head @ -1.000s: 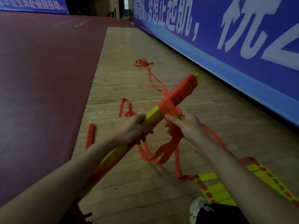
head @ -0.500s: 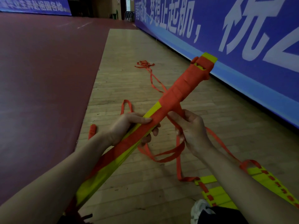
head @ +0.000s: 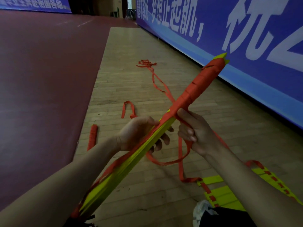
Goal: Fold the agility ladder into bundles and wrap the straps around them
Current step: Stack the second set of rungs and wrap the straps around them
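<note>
above wood floor [head: 131,82], left hand [head: 136,133] grips yellow bundle [head: 127,163]; right hand [head: 195,133] grips orange strap [head: 183,123].

The long bundle [head: 131,161] is a stack of yellow ladder bars pressed flat together. It is up in the air, tilted, with its far end pointing up and to the right. The left hand [head: 137,133] holds it near the middle. Its top half is wound tight in orange strap [head: 196,86], and a bit of yellow pokes out at the tip. The right hand [head: 196,133] grips the strap just below the wound part, and a loose loop [head: 164,162] hangs down. A small bundle [head: 92,136], all orange, lies on the floor [head: 131,82] to the left. More ladder [head: 219,194] lies flat at the lower right.
</note>
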{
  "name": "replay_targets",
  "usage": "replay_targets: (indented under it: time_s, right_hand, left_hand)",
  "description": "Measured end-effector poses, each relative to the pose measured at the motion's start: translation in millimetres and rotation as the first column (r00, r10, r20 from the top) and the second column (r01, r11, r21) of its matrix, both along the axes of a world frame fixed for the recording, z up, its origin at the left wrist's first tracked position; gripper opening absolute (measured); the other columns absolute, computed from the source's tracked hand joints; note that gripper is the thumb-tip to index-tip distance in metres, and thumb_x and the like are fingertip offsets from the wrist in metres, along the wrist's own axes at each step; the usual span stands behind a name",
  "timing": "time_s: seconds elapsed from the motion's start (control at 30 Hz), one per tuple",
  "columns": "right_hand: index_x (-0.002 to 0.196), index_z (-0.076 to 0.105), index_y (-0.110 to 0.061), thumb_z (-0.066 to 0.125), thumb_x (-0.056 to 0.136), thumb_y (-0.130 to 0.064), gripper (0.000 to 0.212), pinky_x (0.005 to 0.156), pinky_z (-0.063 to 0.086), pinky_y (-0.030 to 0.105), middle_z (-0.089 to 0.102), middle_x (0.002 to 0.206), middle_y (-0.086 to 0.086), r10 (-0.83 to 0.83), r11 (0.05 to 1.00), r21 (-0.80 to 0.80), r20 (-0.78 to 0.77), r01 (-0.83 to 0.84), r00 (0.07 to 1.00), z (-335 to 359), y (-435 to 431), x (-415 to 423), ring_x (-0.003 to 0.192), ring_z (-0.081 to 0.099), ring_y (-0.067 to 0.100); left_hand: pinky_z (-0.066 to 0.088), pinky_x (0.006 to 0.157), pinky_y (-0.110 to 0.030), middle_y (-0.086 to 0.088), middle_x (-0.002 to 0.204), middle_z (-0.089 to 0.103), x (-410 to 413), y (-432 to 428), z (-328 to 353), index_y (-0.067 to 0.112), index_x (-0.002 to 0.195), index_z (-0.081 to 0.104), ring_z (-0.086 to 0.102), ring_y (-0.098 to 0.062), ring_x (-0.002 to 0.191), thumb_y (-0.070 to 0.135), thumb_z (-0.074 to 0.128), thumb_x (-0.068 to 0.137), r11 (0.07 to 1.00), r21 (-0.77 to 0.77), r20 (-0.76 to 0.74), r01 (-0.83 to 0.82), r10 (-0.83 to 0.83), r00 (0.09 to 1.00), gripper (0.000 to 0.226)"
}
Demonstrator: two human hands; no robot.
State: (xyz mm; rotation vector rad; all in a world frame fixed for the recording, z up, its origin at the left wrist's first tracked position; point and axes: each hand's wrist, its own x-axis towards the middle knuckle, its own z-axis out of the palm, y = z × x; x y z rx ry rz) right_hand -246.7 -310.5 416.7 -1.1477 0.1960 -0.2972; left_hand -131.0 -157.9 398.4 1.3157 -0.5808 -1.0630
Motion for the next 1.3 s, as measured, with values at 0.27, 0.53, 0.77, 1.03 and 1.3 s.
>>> replay_targets:
  time_s: [0.27, 0.53, 0.77, 1.03, 1.3]
  right_hand:
    - [0.078, 0.056, -0.009, 0.073, 0.074, -0.027, 0.025, 0.029, 0.020, 0.017, 0.031, 0.038, -0.005, -0.200, 0.971, 0.093, -0.180, 0.219, 0.963, -14.4, -6.6, 13.6, 0.027, 0.027, 0.004]
    - [0.119, 0.042, -0.021, 0.080, 0.072, -0.030, 0.061, 0.030, 0.024, 0.019, 0.034, 0.043, -0.008, -0.294, 0.929, 0.151, -0.252, 0.338, 0.922, -27.7, -11.6, 20.2, 0.031, 0.030, 0.004]
    - [0.081, 0.062, -0.012, 0.073, 0.083, -0.026, 0.018, 0.034, 0.024, 0.017, 0.040, 0.043, -0.007, -0.302, 0.944, 0.054, -0.253, 0.325, 0.919, -15.7, -9.8, 18.6, 0.034, 0.031, 0.004]
    - [0.087, 0.062, -0.007, 0.065, 0.090, -0.018, 0.011, 0.050, 0.050, 0.024, 0.066, 0.064, 0.003, -0.170, 0.949, -0.299, -0.211, 0.103, 0.963, -9.8, -8.9, 9.3, 0.052, 0.063, 0.013]
    - [0.085, 0.069, -0.009, 0.067, 0.089, -0.023, 0.014, 0.055, 0.054, 0.026, 0.071, 0.067, 0.007, -0.210, 0.892, -0.439, -0.182, 0.112, 0.961, -9.0, -8.8, 4.6, 0.059, 0.069, 0.018]
  left_hand:
    - [0.052, 0.056, -0.027, -0.017, 0.100, 0.059, -20.3, -12.7, 3.0, 0.012, 0.100, 0.037, 0.066, -0.025, 0.075, 0.021, 0.040, 0.102, 0.996, -0.004, 0.286, -0.087, 0.085, 0.955, 0.009]
    - [0.048, 0.069, -0.019, -0.003, 0.119, 0.056, -17.5, -16.4, -10.7, 0.012, 0.116, 0.044, 0.056, -0.011, 0.083, 0.018, 0.070, 0.086, 0.969, 0.170, 0.837, -0.178, -0.047, 0.545, 0.040]
    - [0.052, 0.072, -0.043, -0.007, 0.091, 0.062, -20.1, -19.3, -12.3, 0.028, 0.122, 0.042, 0.062, -0.034, 0.084, 0.033, 0.052, 0.095, 0.892, 0.177, 0.952, -0.416, -0.049, 0.301, 0.029]
    - [0.051, 0.060, -0.040, -0.005, 0.078, 0.063, -4.4, -18.2, -11.9, 0.025, 0.100, 0.054, 0.061, -0.023, 0.064, 0.015, 0.060, 0.089, 0.930, 0.140, 0.667, -0.340, 0.165, 0.727, 0.016]
    - [0.045, 0.053, -0.031, -0.013, 0.082, 0.067, 4.6, -14.2, -3.3, 0.016, 0.100, 0.059, 0.059, -0.024, 0.060, 0.009, 0.062, 0.089, 0.945, 0.146, 0.448, -0.293, 0.201, 0.871, 0.013]
